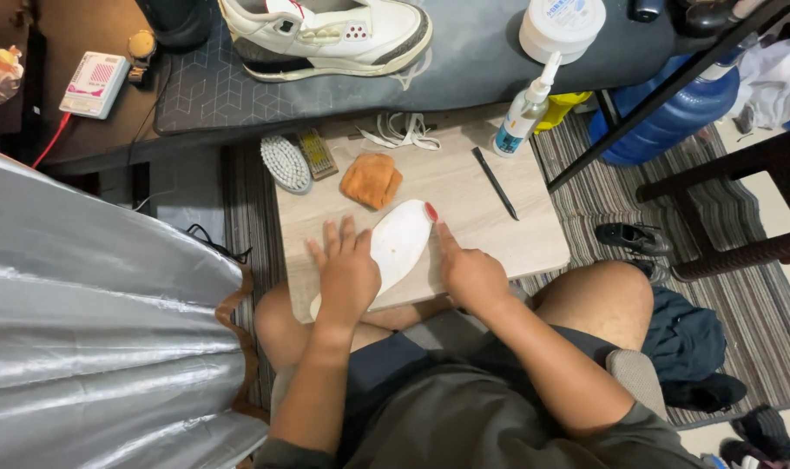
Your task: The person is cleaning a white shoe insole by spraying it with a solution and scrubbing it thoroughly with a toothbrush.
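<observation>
White insole (401,244) lying flat on near edge of wooden board (499,234), pinned under open left hand (346,271), fingers spread; right hand (470,273) loosely curled, forefinger touching insole's right edge. Orange cloth (371,180) beyond; spray bottle (525,108) far right.

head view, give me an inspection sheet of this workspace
surface: light wooden board resting across the person's lap.
job's things: white insole with a red end, flat on the board.
clutter: white brush, orange cloth, black pen-like tool, spray bottle, white laces.
grips: left hand flat on the insole's lower part; right hand beside it, forefinger touching its edge near the red end.
cables: red cable from a small white box; black cable on the floor.
surroundings: white sneaker on a grey mat, white jar, blue water jug, striped rug, silver sheet.
</observation>
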